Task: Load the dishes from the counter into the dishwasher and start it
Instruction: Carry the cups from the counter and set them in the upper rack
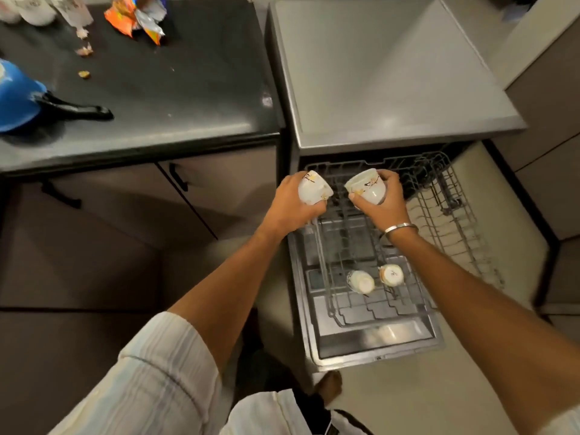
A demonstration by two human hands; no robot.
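Left hand: your left hand (pixel 290 202) has its fingers curled round a white cup (pixel 314 187), tipped on its side, over the back left corner of the rack.
Right hand: your right hand (pixel 384 200) grips a second white cup (pixel 367 185) from the right, mouth tilted toward the left, a metal bangle (pixel 400 229) on the wrist.
Rack: the wire rack (pixel 445 215) is pulled out of the dishwasher (pixel 392 89) over the lowered door (pixel 376 343).
Loaded: two small cups (pixel 361 281) (pixel 391 274) sit just beside each other near the rack's front.
Counter: the dark counter (pixel 157 89) on the left carries a blue pot (pixel 18 98) with a black handle, a crumpled orange wrapper (pixel 135 17) and white crockery (pixel 34 7) at the far edge.
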